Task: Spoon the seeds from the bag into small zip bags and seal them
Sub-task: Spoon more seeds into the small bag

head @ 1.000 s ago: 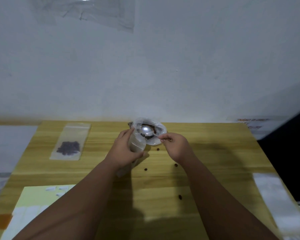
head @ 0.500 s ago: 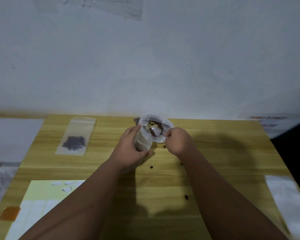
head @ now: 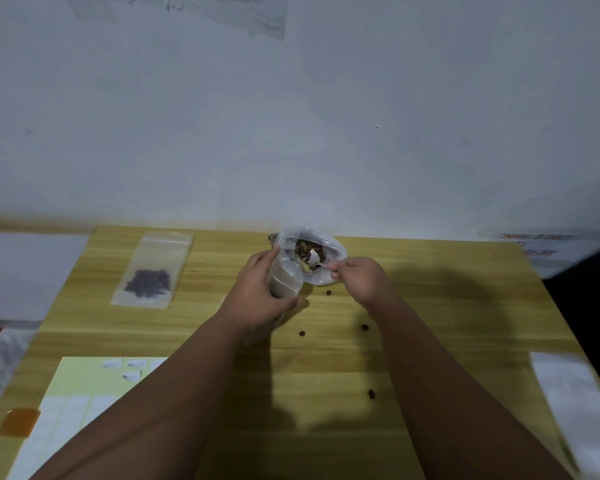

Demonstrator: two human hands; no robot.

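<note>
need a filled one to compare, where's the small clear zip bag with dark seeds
In the head view, the small clear zip bag of dark seeds lies flat at the wooden table's far-left corner, left of the left hand.

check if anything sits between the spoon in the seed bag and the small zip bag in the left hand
Nothing visible does. The spoon, held by the right hand, sits in the open seed bag, right beside the small zip bag gripped by the left hand. The loose seeds lie on the table, below that path.
</note>
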